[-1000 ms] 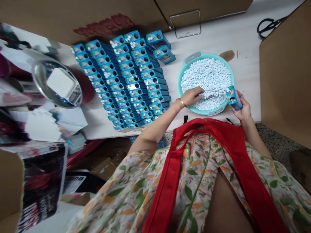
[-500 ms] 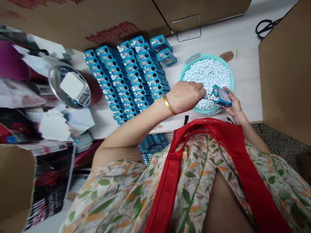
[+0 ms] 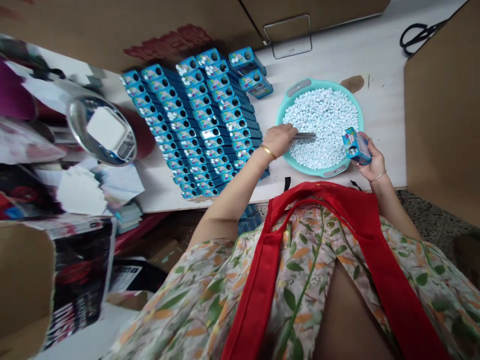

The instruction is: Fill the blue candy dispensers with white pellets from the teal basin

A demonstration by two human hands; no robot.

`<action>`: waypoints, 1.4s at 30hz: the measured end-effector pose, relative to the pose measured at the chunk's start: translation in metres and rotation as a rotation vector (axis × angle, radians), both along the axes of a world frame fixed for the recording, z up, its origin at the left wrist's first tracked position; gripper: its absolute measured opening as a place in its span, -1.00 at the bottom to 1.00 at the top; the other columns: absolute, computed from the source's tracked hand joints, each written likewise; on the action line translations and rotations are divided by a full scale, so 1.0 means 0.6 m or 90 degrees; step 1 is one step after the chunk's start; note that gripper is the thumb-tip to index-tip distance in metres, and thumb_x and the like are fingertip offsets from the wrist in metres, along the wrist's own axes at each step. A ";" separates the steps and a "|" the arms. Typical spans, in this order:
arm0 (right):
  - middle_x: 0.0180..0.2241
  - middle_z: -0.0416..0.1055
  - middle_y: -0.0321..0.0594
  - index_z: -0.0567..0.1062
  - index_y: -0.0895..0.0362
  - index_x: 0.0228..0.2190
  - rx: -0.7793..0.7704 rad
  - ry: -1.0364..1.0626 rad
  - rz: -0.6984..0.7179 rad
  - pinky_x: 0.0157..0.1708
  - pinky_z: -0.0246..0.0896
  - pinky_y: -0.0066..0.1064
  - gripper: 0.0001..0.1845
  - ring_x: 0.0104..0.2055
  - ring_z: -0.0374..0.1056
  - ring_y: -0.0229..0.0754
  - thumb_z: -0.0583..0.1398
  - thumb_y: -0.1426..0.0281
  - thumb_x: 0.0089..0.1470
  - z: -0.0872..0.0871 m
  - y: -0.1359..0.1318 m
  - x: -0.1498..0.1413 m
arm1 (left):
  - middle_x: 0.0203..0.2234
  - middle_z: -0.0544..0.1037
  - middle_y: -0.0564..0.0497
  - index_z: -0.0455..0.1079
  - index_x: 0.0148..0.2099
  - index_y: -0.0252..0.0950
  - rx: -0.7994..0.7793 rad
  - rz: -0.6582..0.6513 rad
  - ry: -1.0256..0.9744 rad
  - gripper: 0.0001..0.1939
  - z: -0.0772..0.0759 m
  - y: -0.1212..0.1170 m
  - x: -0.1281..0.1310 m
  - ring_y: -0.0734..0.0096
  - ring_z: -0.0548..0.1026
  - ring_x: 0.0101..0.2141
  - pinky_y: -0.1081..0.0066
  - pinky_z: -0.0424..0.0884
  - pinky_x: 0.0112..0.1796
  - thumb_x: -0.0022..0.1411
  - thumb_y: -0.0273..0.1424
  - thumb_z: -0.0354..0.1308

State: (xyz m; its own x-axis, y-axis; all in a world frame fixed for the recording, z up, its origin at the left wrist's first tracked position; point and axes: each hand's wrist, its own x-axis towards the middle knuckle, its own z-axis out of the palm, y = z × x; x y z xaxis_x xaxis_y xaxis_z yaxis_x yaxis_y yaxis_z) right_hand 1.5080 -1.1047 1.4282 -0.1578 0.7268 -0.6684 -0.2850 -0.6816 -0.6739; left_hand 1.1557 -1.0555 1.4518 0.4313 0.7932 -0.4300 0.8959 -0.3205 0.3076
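Note:
A turquoise basin (image 3: pixel 282 111) full of small white pellets (image 3: pixel 326 112) stands in front of me. My left hand (image 3: pixel 279 138), with a gold bangle at the wrist, is closed around the handle end of a narrow metal scoop (image 3: pixel 305 136), whose tip is at the pellets near the basin's left side. My right hand (image 3: pixel 371 160) grips a small blue printed box (image 3: pixel 357 146) at the basin's right rim. The box is tilted, and its top with a round opening faces the basin; white shows in the opening.
Several rows of similar blue boxes (image 3: pixel 202 125) stand left of the basin, with two more boxes (image 3: pixel 257 82) apart behind them. A white scale (image 3: pixel 108 129) sits on a metal bowl further left. Black scissors (image 3: pixel 420 37) lie at back right beside a cardboard panel (image 3: pixel 442 110).
My left hand has drawn the scoop leftward, away from the box opening and down toward the pellets. My right hand has shifted slightly right with the box.

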 end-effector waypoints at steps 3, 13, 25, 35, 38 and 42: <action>0.16 0.52 -0.19 0.48 -0.19 0.25 0.010 -0.020 -0.022 -0.58 0.03 -0.47 -0.20 -0.23 0.41 -0.17 0.33 -0.24 0.09 0.002 -0.002 0.020 | 0.16 0.60 -0.31 0.50 0.22 -0.34 -0.099 0.022 -0.055 -0.65 -0.082 -0.019 0.068 0.00 0.54 0.14 0.14 0.45 0.10 0.50 -0.42 0.06; 0.04 0.53 -0.21 0.49 -0.18 0.18 0.025 -0.009 -0.041 -0.60 -0.02 -0.44 -0.30 -0.36 0.31 -0.25 0.30 -0.21 0.12 -0.018 -0.025 0.042 | 0.07 0.63 -0.24 0.48 0.21 -0.33 -0.127 0.069 -0.299 -0.64 -0.082 -0.037 0.075 0.13 0.59 0.03 0.24 0.46 0.10 0.50 -0.27 0.11; 0.11 0.54 -0.22 0.41 -0.19 0.28 -0.006 0.005 0.037 -0.56 -0.04 -0.49 -0.19 -0.33 0.37 -0.24 0.24 -0.26 0.13 -0.012 -0.002 -0.050 | -0.12 0.63 -0.14 0.54 0.10 -0.26 0.034 -0.143 -0.177 -0.70 0.191 -0.014 0.040 0.16 0.60 -0.08 0.26 0.48 -0.09 0.55 -0.29 0.05; 0.18 0.55 -0.20 0.45 -0.15 0.27 -0.059 0.035 0.027 -0.52 0.17 -0.48 -0.30 -0.21 0.48 -0.18 0.24 -0.13 0.20 -0.016 0.012 -0.095 | -0.21 0.59 -0.18 0.60 -0.06 -0.27 0.141 -0.179 -0.027 -0.69 0.281 -0.029 0.085 0.12 0.58 -0.14 0.17 0.52 -0.14 0.51 -0.50 0.00; 0.15 0.57 -0.24 0.47 -0.14 0.26 -0.100 0.081 0.004 -0.56 0.14 -0.52 -0.37 -0.28 0.46 -0.25 0.26 -0.03 0.23 -0.023 0.017 -0.101 | -0.15 0.58 -0.17 0.58 0.00 -0.25 0.137 -0.156 -0.035 -0.73 0.292 -0.024 0.058 0.13 0.58 -0.13 0.16 0.53 -0.12 0.50 -0.46 0.04; 0.05 0.62 -0.26 0.51 -0.13 0.22 -0.114 0.126 0.011 -0.63 0.04 -0.54 -0.40 -0.38 0.41 -0.30 0.31 0.01 0.19 -0.028 0.020 -0.107 | 0.02 0.55 -0.17 0.50 0.22 -0.23 0.116 -0.132 -0.066 -0.64 0.270 -0.006 0.013 0.10 0.58 -0.05 0.16 0.54 -0.07 0.44 -0.33 0.16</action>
